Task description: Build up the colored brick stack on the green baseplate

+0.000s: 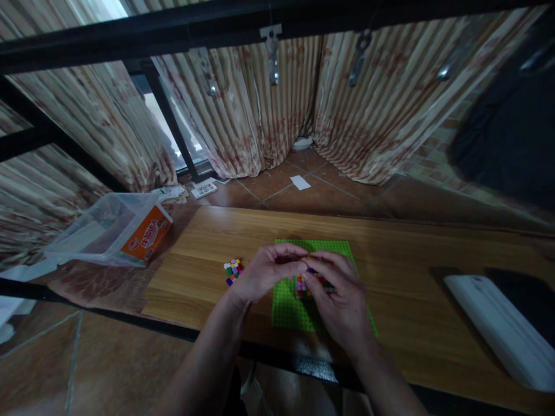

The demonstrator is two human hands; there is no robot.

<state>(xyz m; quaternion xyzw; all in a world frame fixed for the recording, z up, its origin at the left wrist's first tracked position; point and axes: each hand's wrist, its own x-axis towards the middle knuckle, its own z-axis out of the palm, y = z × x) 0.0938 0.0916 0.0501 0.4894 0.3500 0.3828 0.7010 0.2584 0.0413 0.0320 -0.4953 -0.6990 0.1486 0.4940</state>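
A green studded baseplate lies on the wooden table. On it stands a block of small multicoloured building bricks, largely covered by my hands. My left hand comes in over the plate's left part, its thumb and fingers pinched together above the bricks. Facing it, my right hand curls over the right side of the bricks, thumb and fingertips closed close to the left fingertips. A small orange-brown bit shows between the fingertips, too small to name. Left of my left hand lies a little heap of loose coloured bricks.
A clear plastic bin with an orange label is beside the table's left end. A long white object lies at the right. A dark bar with hanging metal clips crosses above. Papers lie on the floor before the curtains.
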